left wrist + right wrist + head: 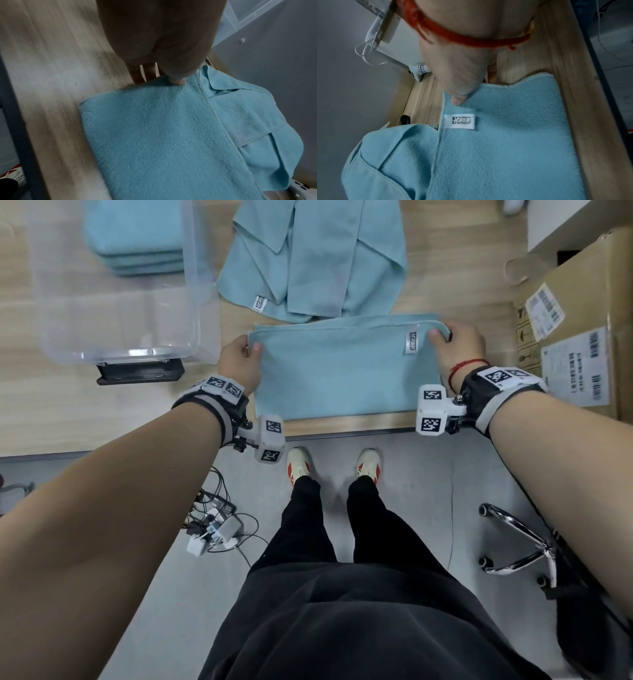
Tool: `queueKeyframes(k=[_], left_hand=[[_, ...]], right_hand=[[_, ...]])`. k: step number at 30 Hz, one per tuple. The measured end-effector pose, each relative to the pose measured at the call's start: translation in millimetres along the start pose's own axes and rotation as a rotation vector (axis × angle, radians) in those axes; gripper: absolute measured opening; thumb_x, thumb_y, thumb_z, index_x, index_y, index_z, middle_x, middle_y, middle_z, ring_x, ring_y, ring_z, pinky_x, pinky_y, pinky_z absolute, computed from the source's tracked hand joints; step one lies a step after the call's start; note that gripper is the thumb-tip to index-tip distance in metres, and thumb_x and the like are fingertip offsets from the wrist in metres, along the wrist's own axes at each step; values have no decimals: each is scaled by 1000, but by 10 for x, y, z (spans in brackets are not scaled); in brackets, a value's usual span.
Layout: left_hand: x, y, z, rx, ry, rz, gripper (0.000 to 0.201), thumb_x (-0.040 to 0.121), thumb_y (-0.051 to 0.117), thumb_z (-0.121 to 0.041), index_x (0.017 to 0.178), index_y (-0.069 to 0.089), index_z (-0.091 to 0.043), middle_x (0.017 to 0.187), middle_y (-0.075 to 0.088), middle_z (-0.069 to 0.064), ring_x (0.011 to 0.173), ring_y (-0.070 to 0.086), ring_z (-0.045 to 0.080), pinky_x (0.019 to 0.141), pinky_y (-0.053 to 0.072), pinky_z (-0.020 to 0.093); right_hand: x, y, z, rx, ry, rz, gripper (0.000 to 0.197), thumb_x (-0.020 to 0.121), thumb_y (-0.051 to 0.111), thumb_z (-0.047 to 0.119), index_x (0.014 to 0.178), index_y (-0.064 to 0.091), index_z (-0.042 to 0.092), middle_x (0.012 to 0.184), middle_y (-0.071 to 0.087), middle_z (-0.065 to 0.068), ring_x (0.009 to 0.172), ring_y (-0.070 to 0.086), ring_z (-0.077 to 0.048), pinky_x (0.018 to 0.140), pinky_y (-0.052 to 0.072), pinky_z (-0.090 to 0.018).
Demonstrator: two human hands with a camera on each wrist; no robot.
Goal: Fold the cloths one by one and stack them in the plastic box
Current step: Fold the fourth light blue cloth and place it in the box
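Cloth (346,371), pale blue and already doubled once, lies flat at the near edge of the table (102,419), its far corners pinched. The left hand (239,361) grips the corner at ten o'clock of the cloth, thumb on top and fingers (137,75) tucked under; the right hand (459,347) grips the corner at two o'clock the same way, its thumb pressed just beside the white label (412,341).

To do this fold well, I would judge that both corners should travel together and land square on the opposite edge, hems matched before any pressure goes on. The terry weave looks soft and limp (it will sag in the middle if lifted high), so a low, taut carry suits it. A smoothing pass along the crease afterwards should keep the stack even.

The clear plastic box (191,302) stands at ten o'clock from the cloth, with folded blue cloths (133,244) stacked inside at its far end. A loose heap of unfolded cloths (315,258) waits at twelve o'clock, its near edge touching the working piece.

The table is light wood-grain laminate. A cardboard carton (579,320) sits at three o'clock, and a dark flat device (140,373) lies under the box's near rim. Below, grey floor carries a tangle of chargers (215,529) at seven o'clock and a chrome chair base (524,546) at five.
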State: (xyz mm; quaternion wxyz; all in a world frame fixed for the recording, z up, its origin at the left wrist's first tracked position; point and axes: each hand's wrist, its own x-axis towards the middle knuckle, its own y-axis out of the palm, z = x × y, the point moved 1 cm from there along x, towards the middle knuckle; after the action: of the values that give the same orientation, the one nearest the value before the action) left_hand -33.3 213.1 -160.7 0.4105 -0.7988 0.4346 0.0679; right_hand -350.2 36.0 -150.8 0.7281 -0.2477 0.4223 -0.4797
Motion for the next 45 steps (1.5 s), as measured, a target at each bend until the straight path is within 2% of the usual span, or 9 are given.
queueKeyframes(k=[4, 8, 18, 24, 31, 34, 36, 39, 45], left_hand=[[93, 26, -38, 6, -70, -4, 27, 94, 45, -36, 107, 63, -22, 104, 68, 7, 96, 63, 27, 92, 51, 42], [172, 45, -33, 113, -103, -27, 23, 98, 44, -34, 102, 61, -19, 96, 63, 4, 86, 55, 25, 79, 41, 27], [263, 96, -38, 164, -166, -98, 26, 95, 50, -42, 96, 64, -20, 86, 63, -2, 81, 55, 21, 73, 36, 24], [269, 99, -107, 188, -220, -112, 24, 93, 54, -43, 95, 64, -21, 84, 59, -4, 80, 52, 20, 73, 35, 23], [140, 150, -197, 202, -216, -165, 40, 88, 61, -43, 112, 48, -13, 108, 55, 3, 88, 52, 21, 77, 40, 29], [35, 220, -290, 301, -75, -266, 49, 81, 69, -37, 113, 45, -9, 115, 51, 8, 101, 52, 25, 87, 42, 34], [-58, 327, -367, 294, 78, -202, 41, 81, 70, -33, 108, 48, -11, 109, 51, 6, 98, 51, 24, 86, 41, 33], [-218, 579, -480, 312, 306, 70, 29, 82, 70, -30, 102, 55, -17, 99, 45, 0, 91, 49, 19, 82, 41, 30], [-508, 985, -474, 564, 439, 449, 53, 82, 71, -27, 131, 51, -31, 120, 41, 5, 116, 43, 21, 91, 44, 36]], right_hand=[[152, 72, 1, 10, 26, 25, 30, 98, 46, 27, 116, 64, 12, 108, 67, -14, 101, 60, -31, 87, 45, -33], [280, 121, -4, -37, 67, 27, 30, 98, 42, 30, 108, 65, 12, 93, 61, -9, 87, 54, -27, 75, 39, -28], [391, 183, -31, -177, 171, -12, 39, 96, 44, 41, 69, 37, 13, 79, 48, -11, 72, 46, -28, 61, 29, -30], [369, 212, -52, -145, 230, -74, 38, 95, 52, 42, 113, 50, 9, 102, 58, -9, 84, 54, -29, 72, 43, -34], [234, 163, -107, -31, 229, -94, 52, 79, 62, 53, 109, 53, 12, 110, 61, -8, 92, 60, -29, 75, 47, -34], [94, 181, -143, -70, 255, -40, 65, 66, 72, 60, 107, 54, 12, 109, 62, -7, 92, 62, -27, 74, 49, -34], [1, 216, -166, -124, 263, -2, 70, 64, 78, 55, 110, 54, 8, 111, 62, -10, 97, 62, -29, 76, 50, -36], [-94, 255, -165, -149, 275, 60, 63, 71, 79, 47, 113, 60, 5, 114, 65, -13, 102, 63, -32, 81, 51, -36], [-194, 163, -201, 5, 241, 85, 29, 78, 68, 25, 100, 71, 7, 96, 71, -6, 87, 65, -24, 70, 45, -24]])
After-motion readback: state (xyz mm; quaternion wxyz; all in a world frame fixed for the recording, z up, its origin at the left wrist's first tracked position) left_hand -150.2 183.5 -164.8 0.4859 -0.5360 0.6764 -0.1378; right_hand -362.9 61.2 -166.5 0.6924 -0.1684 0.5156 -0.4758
